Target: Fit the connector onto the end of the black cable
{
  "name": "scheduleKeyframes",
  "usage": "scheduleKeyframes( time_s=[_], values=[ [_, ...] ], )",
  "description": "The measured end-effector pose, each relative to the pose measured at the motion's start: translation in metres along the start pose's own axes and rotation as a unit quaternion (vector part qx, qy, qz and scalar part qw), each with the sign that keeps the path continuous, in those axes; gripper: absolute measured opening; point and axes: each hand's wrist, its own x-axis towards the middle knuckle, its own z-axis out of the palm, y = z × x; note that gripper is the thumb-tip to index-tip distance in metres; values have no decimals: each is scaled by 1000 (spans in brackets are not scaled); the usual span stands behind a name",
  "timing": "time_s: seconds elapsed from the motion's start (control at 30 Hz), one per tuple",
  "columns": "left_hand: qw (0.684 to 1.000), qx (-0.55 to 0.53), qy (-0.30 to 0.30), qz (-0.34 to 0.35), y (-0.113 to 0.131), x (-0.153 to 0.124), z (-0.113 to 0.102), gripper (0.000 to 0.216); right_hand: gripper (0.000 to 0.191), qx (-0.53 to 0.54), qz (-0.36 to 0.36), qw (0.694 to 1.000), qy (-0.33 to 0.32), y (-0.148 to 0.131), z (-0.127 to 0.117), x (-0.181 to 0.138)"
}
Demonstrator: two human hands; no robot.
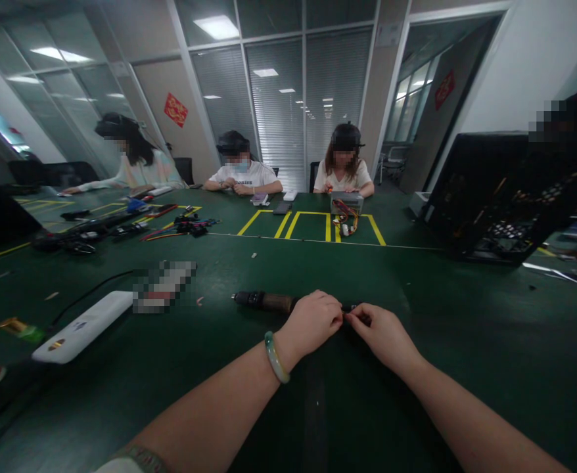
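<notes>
Here, the left hand is closed over the right part of a dark rod-shaped tool. The right hand is pinched by its fingertips on a small dark piece at the tool's right end, just where the two hands meet. What that piece is cannot be told, as it is half covered.

The tool is laid across the green tabletop, its free end pointing left. A pale bangle is worn on the left wrist.

A slip is judged the likeliest fault. The pinch is narrow, so the small piece could be dropped and lost against the dark surface. The tool could also be rolled away if the left grip were loosened.

Further left a white device with a black cable is seen. Well apart on the right a black computer case is stood. Three other people are seated across the tabletop.
</notes>
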Motion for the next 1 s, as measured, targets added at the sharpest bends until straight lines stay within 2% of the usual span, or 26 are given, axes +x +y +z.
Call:
scheduleKeyframes(
  time_s=[0.27, 0.4, 0.47, 0.7, 1.0],
  values=[
    [999, -34, -9, -31, 1, -2, -7, 2, 18, 4, 9, 1000, -10, 0, -1, 0],
    [996, -55, 22, -60, 2, -3, -6, 16, 19, 11, 16, 1000, -16, 2, -1, 0],
    [996, -53, 33, -68, 2, -3, -4, 16, 19, 9, 15, 1000, -15, 1, -1, 0],
    [998, -36, -6, -53, 1, 0, -4, 10, 20, 2, 11, 1000, -12, -1, -2, 0],
    [996, -54, 5, -77, 0, 1, -1, 6, 19, 17, 20, 999, -24, -3, -4, -2]
  ],
)
